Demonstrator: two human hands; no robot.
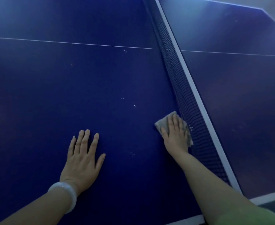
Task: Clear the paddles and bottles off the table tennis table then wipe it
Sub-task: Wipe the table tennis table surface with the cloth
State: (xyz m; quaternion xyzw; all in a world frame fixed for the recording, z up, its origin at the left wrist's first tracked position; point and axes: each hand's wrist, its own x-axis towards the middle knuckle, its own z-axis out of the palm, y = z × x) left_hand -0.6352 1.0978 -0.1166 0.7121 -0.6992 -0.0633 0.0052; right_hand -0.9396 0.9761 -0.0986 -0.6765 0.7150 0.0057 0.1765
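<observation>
One blue table tennis worktop (52, 95) is seen from above, and two hands are laid on it. At the left, one pale bangle (65, 194) is worn on the wrist of the left hand (83, 158), which is spread flat on the bare blue surface with its fingers straight and nothing grasped. One thin white centre line (68, 43) is drawn across the surface beyond it, and a few small white specks (134, 105) are scattered between the two hands. Further right, one grey cloth (163, 123) is pressed to the worktop under the right hand (175, 133), whose fingers are laid straight over it, not curled round it. The cloth's right edge lies just beside the foot of one dark net (182, 88), topped by one white band (192, 82). The other half of the worktop is seen beyond the net.
</observation>
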